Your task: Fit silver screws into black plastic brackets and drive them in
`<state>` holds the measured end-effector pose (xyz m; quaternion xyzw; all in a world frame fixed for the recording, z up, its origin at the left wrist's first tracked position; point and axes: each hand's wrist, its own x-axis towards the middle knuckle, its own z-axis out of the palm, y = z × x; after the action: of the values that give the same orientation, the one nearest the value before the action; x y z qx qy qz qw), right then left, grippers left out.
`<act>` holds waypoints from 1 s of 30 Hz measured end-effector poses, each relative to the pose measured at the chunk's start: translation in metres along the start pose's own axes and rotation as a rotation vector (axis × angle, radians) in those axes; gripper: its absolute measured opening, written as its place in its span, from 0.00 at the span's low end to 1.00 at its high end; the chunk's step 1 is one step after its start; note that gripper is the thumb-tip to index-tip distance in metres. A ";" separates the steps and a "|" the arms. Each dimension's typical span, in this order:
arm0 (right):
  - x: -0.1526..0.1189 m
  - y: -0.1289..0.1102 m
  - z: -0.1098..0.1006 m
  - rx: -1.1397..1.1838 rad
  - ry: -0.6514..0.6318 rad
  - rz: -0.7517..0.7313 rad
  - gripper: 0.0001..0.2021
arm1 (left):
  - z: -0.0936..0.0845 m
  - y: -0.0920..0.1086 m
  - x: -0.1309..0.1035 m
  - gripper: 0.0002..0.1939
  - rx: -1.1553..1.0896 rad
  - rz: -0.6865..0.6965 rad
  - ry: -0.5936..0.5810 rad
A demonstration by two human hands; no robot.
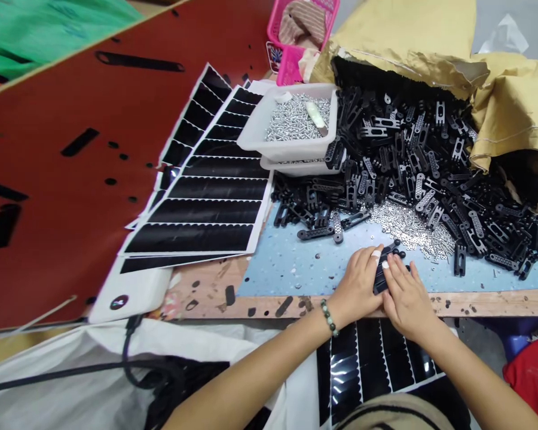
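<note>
Near the table's front edge, my left hand (359, 279) grips a small bundle of black plastic parts (381, 276) with round knobs at the far end. My right hand (406, 295) closes on the same bundle from the other side, its fingers lying across the top. The fingers partly hide the parts, so their exact number cannot be made out. Just beyond my hands lies a heap of small silver screws and nuts (403, 224) on the blue mat (291, 263). A large pile of black slotted plastic parts (407, 149) spreads behind it.
A white tub (255, 134) of screws stands left of the pile. Sheets of black stickers (197, 209) lie further left, over a white device (116, 298). Yellow sacks (511, 95) and a pink basket (275, 21) are at the back. More sticker sheets (372, 358) rest below the table edge.
</note>
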<state>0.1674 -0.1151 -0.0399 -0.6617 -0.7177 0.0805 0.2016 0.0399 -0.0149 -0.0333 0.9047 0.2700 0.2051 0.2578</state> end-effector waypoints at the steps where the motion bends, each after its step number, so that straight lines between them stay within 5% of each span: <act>1: 0.000 -0.001 -0.001 0.008 -0.007 -0.008 0.27 | 0.001 -0.001 0.000 0.36 -0.001 0.000 0.008; 8: 0.005 -0.005 -0.003 0.109 -0.039 -0.090 0.24 | 0.001 -0.004 0.001 0.35 0.016 0.016 0.029; 16: 0.028 0.019 0.002 0.057 0.190 0.133 0.22 | -0.003 0.002 0.005 0.33 0.099 0.026 0.019; 24: -0.011 0.039 -0.008 0.283 0.535 0.133 0.16 | -0.007 0.008 0.012 0.33 0.135 -0.031 -0.034; 27: -0.023 0.043 -0.007 0.296 0.529 0.163 0.14 | -0.027 0.018 0.007 0.32 0.080 -0.086 -0.020; 30: -0.029 0.048 -0.002 0.321 0.512 0.142 0.13 | -0.076 0.025 -0.027 0.34 0.003 -0.131 -0.013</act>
<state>0.2136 -0.1386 -0.0616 -0.6684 -0.5736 0.0374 0.4720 -0.0097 -0.0222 0.0343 0.8868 0.3272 0.1817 0.2710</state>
